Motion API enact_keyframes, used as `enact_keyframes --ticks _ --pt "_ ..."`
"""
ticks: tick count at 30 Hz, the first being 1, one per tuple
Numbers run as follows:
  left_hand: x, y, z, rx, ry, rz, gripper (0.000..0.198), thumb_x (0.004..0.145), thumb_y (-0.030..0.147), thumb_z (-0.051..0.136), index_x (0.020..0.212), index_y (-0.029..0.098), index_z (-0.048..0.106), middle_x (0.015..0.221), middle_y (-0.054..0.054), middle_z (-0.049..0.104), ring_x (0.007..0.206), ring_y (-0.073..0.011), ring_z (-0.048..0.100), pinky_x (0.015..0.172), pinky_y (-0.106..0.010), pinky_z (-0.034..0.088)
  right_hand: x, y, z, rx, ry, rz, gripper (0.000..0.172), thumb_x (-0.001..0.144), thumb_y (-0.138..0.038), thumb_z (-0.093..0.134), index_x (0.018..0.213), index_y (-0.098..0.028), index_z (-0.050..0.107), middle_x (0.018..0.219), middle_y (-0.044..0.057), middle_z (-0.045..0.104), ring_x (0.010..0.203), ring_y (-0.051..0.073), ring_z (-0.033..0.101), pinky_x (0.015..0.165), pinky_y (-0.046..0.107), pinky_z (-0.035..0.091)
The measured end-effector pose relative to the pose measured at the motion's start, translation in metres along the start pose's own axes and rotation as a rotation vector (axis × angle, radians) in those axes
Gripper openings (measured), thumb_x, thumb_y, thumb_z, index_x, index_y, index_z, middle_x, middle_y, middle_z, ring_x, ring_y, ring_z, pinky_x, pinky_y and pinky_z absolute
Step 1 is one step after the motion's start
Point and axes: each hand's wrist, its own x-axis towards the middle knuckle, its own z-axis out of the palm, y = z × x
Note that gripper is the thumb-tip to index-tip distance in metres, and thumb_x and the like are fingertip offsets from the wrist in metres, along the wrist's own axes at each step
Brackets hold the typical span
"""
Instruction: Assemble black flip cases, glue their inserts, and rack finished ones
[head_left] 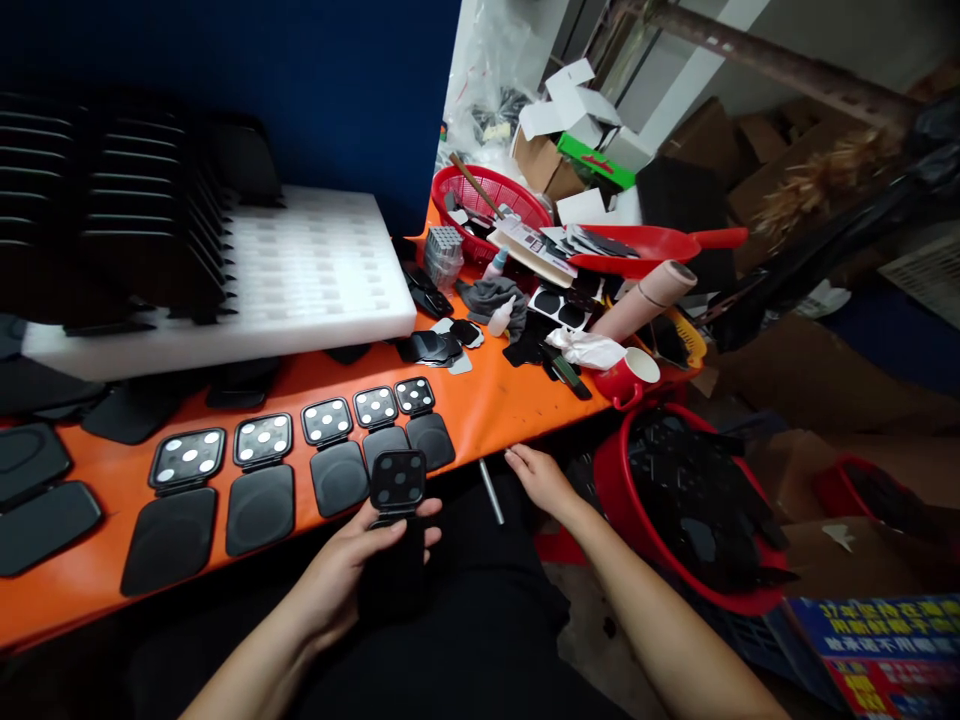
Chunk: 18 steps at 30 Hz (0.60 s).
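My left hand [349, 565] is closed around a black hinged panel [398, 478], thumb on its front near the hinge. Its upper plate carries dark round dots; the lower plate is lost against dark clothing. At the front table edge, my right hand [541, 480] is partly stretched out, and I see nothing held in it. A thin silver rod [491, 490] slants down just left of those fingers, apart from them. Similar opened panels lie in a row on the orange table [480, 410], including one with white dots [327, 421] above a plain black plate [340, 477].
Black stacked pieces [142, 210] stand on a white foam block [322, 265] at the left. Toward the back are a red basket [487, 180], a red scoop [637, 245] and small bottles. A red mug [628, 378] sits near a red tub [622, 500] of black parts.
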Motion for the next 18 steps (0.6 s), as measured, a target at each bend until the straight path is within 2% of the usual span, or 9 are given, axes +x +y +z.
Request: enact_keyframes --ticks 4,7,9,12,15,18 --pt "0.000 -0.001 -0.002 0.041 -0.021 0.027 0.026 0.076 0.014 0.062 0.101 0.016 0.061 0.104 -0.008 0.067 0.103 -0.0260 0.061 0.090 -0.038 0.047 -0.017 -0.027 0.002 -0.199 -0.090 -0.128 0.026 0.086 -0.039 0.046 0.097 -0.022 0.064 0.103 0.006 0.066 0.096 0.023 0.058 0.087 0.035 0.040" --pt "0.005 -0.006 -0.002 0.108 -0.035 0.077 0.029 0.076 0.014 0.059 0.105 0.015 0.060 0.103 -0.009 0.067 0.106 -0.0258 0.059 0.094 -0.040 0.044 -0.035 -0.067 0.020 -0.238 -0.198 -0.215 0.029 0.091 -0.037 0.039 0.107 -0.024 0.061 0.109 0.005 0.065 0.099 0.020 0.059 0.085 0.030 0.042" --pt "0.009 -0.011 -0.002 0.220 -0.025 0.120 0.041 0.075 0.015 0.057 0.116 0.017 0.055 0.112 -0.011 0.065 0.108 -0.0275 0.058 0.094 -0.043 0.044 -0.043 -0.094 0.036 -0.296 -0.256 -0.261 0.028 0.093 -0.034 0.037 0.105 -0.025 0.060 0.104 0.003 0.066 0.093 0.018 0.061 0.078 0.027 0.043" --pt "0.012 -0.020 -0.001 0.567 0.016 0.309 0.064 0.072 0.011 0.054 0.134 0.020 0.040 0.135 -0.009 0.049 0.124 -0.0288 0.044 0.104 -0.047 0.034 -0.047 -0.123 0.059 -0.520 -0.285 -0.281 0.028 0.094 -0.031 0.033 0.096 -0.022 0.059 0.092 0.003 0.067 0.082 0.018 0.062 0.069 0.027 0.042" --pt "0.010 -0.024 -0.002 1.012 0.059 0.529 0.074 0.074 0.006 0.046 0.142 0.025 0.025 0.147 -0.004 0.033 0.135 -0.0242 0.028 0.112 -0.044 0.020 -0.045 -0.132 0.069 -0.685 -0.272 -0.292 0.029 0.094 -0.029 0.030 0.097 -0.018 0.057 0.092 0.007 0.067 0.080 0.020 0.063 0.066 0.029 0.040" --pt "0.005 -0.025 -0.003 1.247 0.080 0.597 0.076 0.078 0.005 0.039 0.145 0.027 0.012 0.147 -0.006 0.033 0.133 -0.0221 0.031 0.110 -0.044 0.025 -0.043 -0.135 0.066 -0.686 -0.332 -0.358 0.027 0.093 -0.026 0.031 0.101 -0.017 0.055 0.097 0.009 0.065 0.084 0.020 0.062 0.069 0.029 0.040"
